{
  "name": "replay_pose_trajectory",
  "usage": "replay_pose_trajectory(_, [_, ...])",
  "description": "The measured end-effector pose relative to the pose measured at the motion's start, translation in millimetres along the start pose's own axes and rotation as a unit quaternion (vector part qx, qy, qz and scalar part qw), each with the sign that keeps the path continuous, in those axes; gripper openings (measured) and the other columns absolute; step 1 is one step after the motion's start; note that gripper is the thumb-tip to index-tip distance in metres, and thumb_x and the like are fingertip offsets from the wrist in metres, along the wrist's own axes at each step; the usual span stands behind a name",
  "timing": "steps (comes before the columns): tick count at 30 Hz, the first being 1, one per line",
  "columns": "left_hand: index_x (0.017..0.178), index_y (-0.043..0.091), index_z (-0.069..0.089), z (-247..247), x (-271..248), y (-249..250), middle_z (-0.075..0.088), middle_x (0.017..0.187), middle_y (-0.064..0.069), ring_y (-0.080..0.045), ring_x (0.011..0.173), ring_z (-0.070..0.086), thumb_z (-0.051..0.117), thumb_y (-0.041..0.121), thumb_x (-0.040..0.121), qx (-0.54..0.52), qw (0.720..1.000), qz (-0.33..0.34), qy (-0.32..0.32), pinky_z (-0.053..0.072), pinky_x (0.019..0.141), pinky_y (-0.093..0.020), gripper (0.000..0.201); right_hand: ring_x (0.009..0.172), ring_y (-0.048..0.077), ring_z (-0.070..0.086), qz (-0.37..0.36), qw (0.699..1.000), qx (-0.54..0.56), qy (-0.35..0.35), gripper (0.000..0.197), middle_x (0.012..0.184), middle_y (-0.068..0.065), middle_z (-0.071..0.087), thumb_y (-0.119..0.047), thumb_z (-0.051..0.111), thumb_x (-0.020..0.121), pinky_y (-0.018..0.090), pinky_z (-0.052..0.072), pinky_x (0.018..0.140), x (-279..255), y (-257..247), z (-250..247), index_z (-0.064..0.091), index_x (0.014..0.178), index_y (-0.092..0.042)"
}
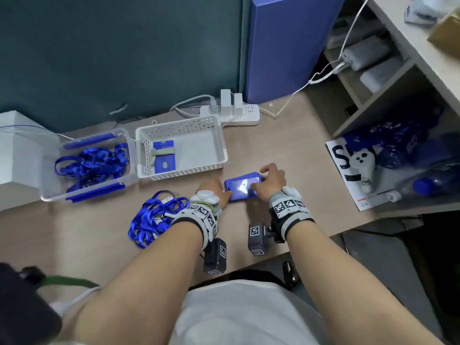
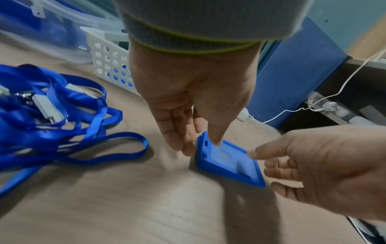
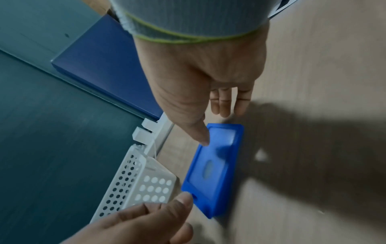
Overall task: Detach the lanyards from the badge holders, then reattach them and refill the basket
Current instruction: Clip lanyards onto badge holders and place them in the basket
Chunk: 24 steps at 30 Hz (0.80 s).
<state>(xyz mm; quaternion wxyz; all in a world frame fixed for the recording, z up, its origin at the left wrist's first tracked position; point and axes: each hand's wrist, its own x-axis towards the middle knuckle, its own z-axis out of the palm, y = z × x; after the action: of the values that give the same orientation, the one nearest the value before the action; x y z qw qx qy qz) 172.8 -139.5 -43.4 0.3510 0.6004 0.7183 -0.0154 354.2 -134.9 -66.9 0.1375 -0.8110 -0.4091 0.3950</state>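
A stack of blue badge holders [image 1: 242,186] [image 2: 227,161] [image 3: 215,168] lies flat on the table, in front of the white basket [image 1: 179,123]. My left hand [image 1: 227,195] [image 2: 198,145] is at the stack's slotted left end, thumb tip on top and straight fingers against the edge. My right hand [image 1: 263,180] [image 3: 217,125] is at the other end, thumb touching the top and fingers reaching past the far edge. Loose blue lanyards [image 1: 156,217] [image 2: 52,118] are piled left of my left wrist. More badge holders [image 1: 164,158] lie in the basket.
A clear box [image 1: 49,175] holding more lanyards [image 1: 92,163] stands left of the basket. A power strip [image 1: 230,115] with cables lies behind it. On the right are a shelf unit, a white controller [image 1: 363,165] and blue bottles [image 1: 435,183]. The table's front edge is near my wrists.
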Motion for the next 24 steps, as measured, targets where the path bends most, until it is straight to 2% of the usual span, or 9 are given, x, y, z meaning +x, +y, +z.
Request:
replay_pose_trajectory(3, [0.095, 0.013, 0.058, 9.1, 4.4, 5.8, 0.063, 0.087, -0.003, -0.022, 0.075, 0.058, 0.069, 0.038, 0.082, 0.014, 1.000, -0.017, -0.016, 0.034, 0.056, -0.024, 0.030, 0.090, 0.027, 0.059, 0.009, 0.999, -0.022, -0.030, 0.047, 0.116, 0.003, 0.046, -0.017, 0.073, 0.074, 0.039, 0.054, 0.086, 0.9, 16.0, 5.6, 0.048, 0.112, -0.026])
replay_pose_trajectory(6, [0.083, 0.015, 0.056, 11.6, 8.5, 8.1, 0.057, 0.078, -0.002, -0.017, 0.069, 0.053, 0.065, 0.031, 0.090, 0.029, 0.998, -0.036, -0.031, 0.037, 0.064, -0.023, 0.020, 0.084, 0.026, 0.058, 0.002, 0.999, -0.018, -0.027, 0.048, 0.117, 0.004, 0.048, -0.016, 0.074, 0.075, 0.036, 0.052, 0.080, 1.3, 21.4, 6.4, 0.049, 0.116, -0.023])
replay_pose_trajectory(8, [0.082, 0.015, 0.058, 13.8, 12.2, 5.5, 0.060, 0.079, -0.003, -0.017, 0.070, 0.054, 0.065, 0.028, 0.090, 0.035, 0.998, -0.043, -0.024, 0.040, 0.067, -0.023, 0.017, 0.084, 0.025, 0.057, -0.006, 1.000, -0.009, -0.029, 0.048, 0.117, 0.004, 0.047, -0.015, 0.075, 0.076, 0.033, 0.050, 0.078, 3.5, 23.1, 5.0, 0.050, 0.117, -0.022])
replay_pose_trajectory(11, [0.088, 0.013, 0.067, 15.6, 8.6, 1.5, 0.068, 0.085, -0.003, -0.021, 0.074, 0.060, 0.068, 0.030, 0.085, 0.020, 0.999, -0.047, -0.011, 0.040, 0.062, -0.023, 0.017, 0.084, 0.024, 0.057, -0.013, 0.999, 0.002, -0.033, 0.048, 0.117, 0.003, 0.046, -0.012, 0.076, 0.077, 0.030, 0.045, 0.074, 2.3, 25.8, 2.8, 0.052, 0.118, -0.019])
replay_pose_trajectory(15, [0.088, 0.023, 0.067, 14.9, 8.4, -1.6, 0.070, 0.088, 0.001, -0.018, 0.074, 0.061, 0.069, 0.034, 0.084, -0.057, 0.995, -0.074, 0.022, 0.033, 0.052, -0.021, 0.012, 0.087, 0.021, 0.060, -0.029, 0.998, 0.052, -0.036, 0.042, 0.113, 0.004, 0.055, -0.007, 0.074, 0.077, 0.021, 0.043, 0.067, 3.3, 22.1, 4.3, 0.055, 0.113, -0.019])
replay_pose_trajectory(18, [0.082, 0.028, 0.064, 14.3, 9.1, -3.9, 0.069, 0.084, 0.005, -0.016, 0.073, 0.063, 0.067, 0.042, 0.079, -0.080, 0.994, -0.075, 0.013, 0.042, 0.059, -0.023, 0.015, 0.082, 0.019, 0.061, -0.033, 0.993, 0.104, -0.041, 0.031, 0.094, 0.000, 0.062, -0.004, 0.067, 0.084, 0.018, 0.043, 0.059, 3.9, 19.3, -1.6, 0.057, 0.108, -0.021])
replay_pose_trajectory(21, [0.078, 0.029, 0.064, 9.4, 6.7, -11.4, 0.071, 0.078, 0.004, -0.019, 0.072, 0.067, 0.063, 0.042, 0.076, -0.110, 0.991, -0.079, -0.011, 0.051, 0.063, -0.026, 0.014, 0.079, 0.021, 0.063, -0.035, 0.987, 0.138, -0.073, 0.020, 0.093, 0.005, 0.066, -0.007, 0.060, 0.091, 0.029, 0.052, 0.064, 3.8, 13.7, -5.8, 0.059, 0.107, -0.018])
replay_pose_trajectory(24, [0.076, 0.032, 0.066, 6.8, 7.3, -21.7, 0.072, 0.070, 0.002, -0.027, 0.067, 0.071, 0.061, 0.050, 0.069, -0.171, 0.982, -0.073, 0.005, 0.061, 0.066, -0.040, 0.020, 0.069, 0.021, 0.062, -0.048, 0.983, 0.136, -0.112, 0.017, 0.086, 0.008, 0.067, -0.004, 0.059, 0.091, 0.029, 0.048, 0.060, 1.1, -2.0, -8.0, 0.058, 0.100, -0.018])
